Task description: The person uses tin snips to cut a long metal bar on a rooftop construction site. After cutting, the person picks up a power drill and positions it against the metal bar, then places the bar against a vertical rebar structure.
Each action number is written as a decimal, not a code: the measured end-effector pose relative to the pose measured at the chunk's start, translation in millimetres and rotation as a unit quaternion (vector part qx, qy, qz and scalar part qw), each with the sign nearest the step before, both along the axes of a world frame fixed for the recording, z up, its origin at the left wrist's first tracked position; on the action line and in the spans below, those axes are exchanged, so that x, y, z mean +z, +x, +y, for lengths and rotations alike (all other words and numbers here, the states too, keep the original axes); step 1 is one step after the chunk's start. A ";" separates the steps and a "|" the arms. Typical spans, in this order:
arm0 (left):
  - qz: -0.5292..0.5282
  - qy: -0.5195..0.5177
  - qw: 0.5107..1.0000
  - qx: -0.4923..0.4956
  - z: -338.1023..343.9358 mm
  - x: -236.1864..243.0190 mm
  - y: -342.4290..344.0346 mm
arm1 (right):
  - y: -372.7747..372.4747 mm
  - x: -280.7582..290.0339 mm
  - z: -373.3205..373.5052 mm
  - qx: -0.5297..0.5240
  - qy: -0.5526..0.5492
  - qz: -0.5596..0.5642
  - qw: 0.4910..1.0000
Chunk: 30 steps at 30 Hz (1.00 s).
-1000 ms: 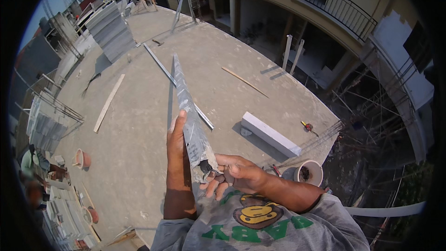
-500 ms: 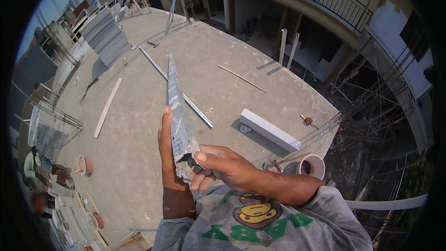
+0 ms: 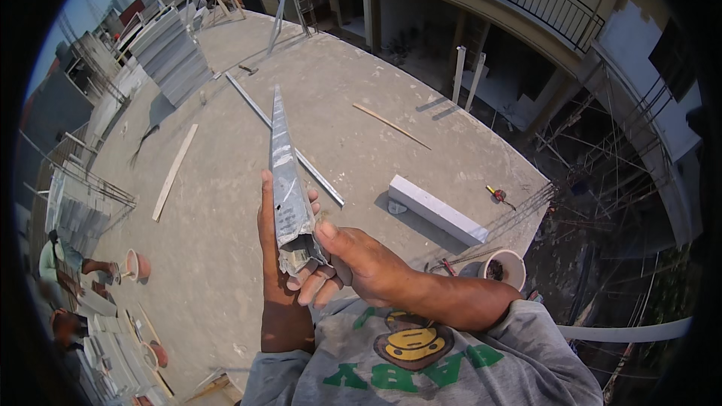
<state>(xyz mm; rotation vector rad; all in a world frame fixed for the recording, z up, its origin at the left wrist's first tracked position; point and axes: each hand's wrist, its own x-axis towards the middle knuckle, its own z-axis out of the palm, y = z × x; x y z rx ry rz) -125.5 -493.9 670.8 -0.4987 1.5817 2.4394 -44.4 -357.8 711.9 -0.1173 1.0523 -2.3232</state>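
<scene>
A long galvanized metal channel point(image 3: 283, 152) points away from me, its far end narrowing in the distance. Its near end is crumpled and gaping, with ragged edges. My left hand point(image 3: 268, 214) cradles the channel from below, thumb along the left side and fingertips showing past the right side. At the near end, my right hand point(image 3: 359, 257) is closed on the torn rim, with the thumb on the upper right edge and fingers curled underneath.
Another metal channel point(image 3: 320, 176) lies on the concrete, with a white block point(image 3: 436, 210), tape measure point(image 3: 496, 194), red-handled tool point(image 3: 448, 267) and bucket point(image 3: 519, 267) to the right. Wood strips point(image 3: 174, 173) and a hammer point(image 3: 247, 70) lie around. The slab's edge point(image 3: 519, 154) drops off right. Someone crouches left.
The channel has rolled slightly, showing its broad face more. My left fingertips now appear beyond its right side, and my right hand has shifted a little at the crumpled end.
</scene>
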 end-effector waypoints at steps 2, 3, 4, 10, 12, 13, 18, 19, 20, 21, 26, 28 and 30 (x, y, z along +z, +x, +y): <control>0.016 0.098 0.994 -0.036 1.4 -8.6 -5.9 | -1.4 -2.7 3.1 0.002 0.023 0.017 1.000; 0.013 0.129 0.991 -0.030 3.2 -13.0 -9.9 | -1.2 -4.3 3.7 0.012 0.016 0.003 1.000; 0.023 0.169 0.985 -0.034 4.5 -17.0 -12.8 | -0.9 -5.9 3.9 0.018 0.001 -0.004 1.000; 0.025 0.131 0.989 -0.062 5.2 -17.5 -16.5 | 7.7 -14.5 1.7 0.012 -0.100 -0.052 0.994; 0.030 0.092 0.993 -0.066 7.3 -9.7 -12.0 | 9.3 -15.6 1.1 0.005 -0.118 -0.049 0.992; 0.021 0.089 0.994 -0.063 9.1 -5.1 -10.8 | 9.0 -16.2 1.0 0.003 -0.128 -0.044 0.991; 0.022 0.032 0.999 -0.038 17.0 10.4 -8.0 | 4.7 -19.8 5.8 -0.010 -0.087 -0.014 0.996; 0.022 0.037 0.998 -0.047 17.4 10.4 -7.8 | 4.0 -20.4 8.1 -0.020 -0.058 0.000 0.998; 0.016 0.041 0.998 -0.049 17.5 9.2 -8.0 | 3.6 -20.8 10.5 -0.032 -0.022 0.004 0.999; 0.016 0.046 0.997 -0.068 17.6 6.8 -8.5 | 3.8 -21.1 12.7 -0.039 -0.007 0.002 0.999; -0.007 0.017 0.996 -0.086 19.1 -12.4 -13.0 | 3.0 -21.3 20.7 -0.047 0.067 -0.045 0.996; -0.011 0.075 0.994 -0.073 19.8 -18.0 -13.4 | 2.1 -21.8 19.3 -0.041 0.005 -0.066 0.997; -0.003 0.127 0.990 -0.063 19.5 -21.0 -14.9 | 0.8 -23.5 16.1 -0.043 -0.052 -0.080 0.995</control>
